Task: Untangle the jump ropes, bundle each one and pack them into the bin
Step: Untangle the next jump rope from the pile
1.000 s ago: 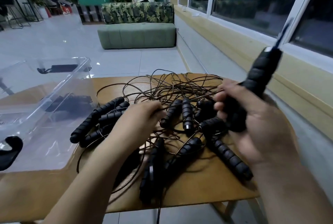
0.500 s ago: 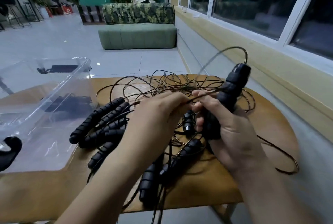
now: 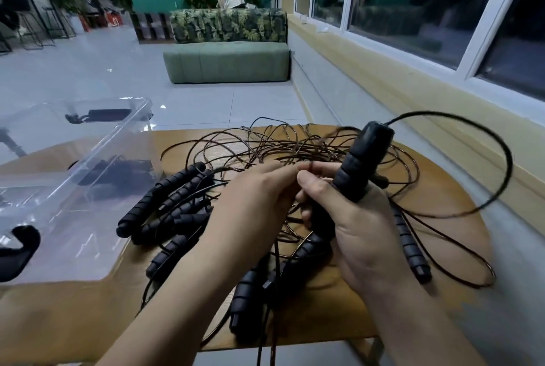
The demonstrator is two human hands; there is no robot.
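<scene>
**A:** Tangled black jump ropes (image 3: 265,144) with ribbed handles cover the round wooden tabletop (image 3: 436,188), centre frame. The right hand (image 3: 359,233) grips one handle (image 3: 364,165) upright, and the left hand (image 3: 253,197) pinches a thin cord (image 3: 303,166).

**B:** Tugging hard could tighten the knots or drag loops off the edge. The clear plastic bin (image 3: 88,141) waits at left.
</scene>
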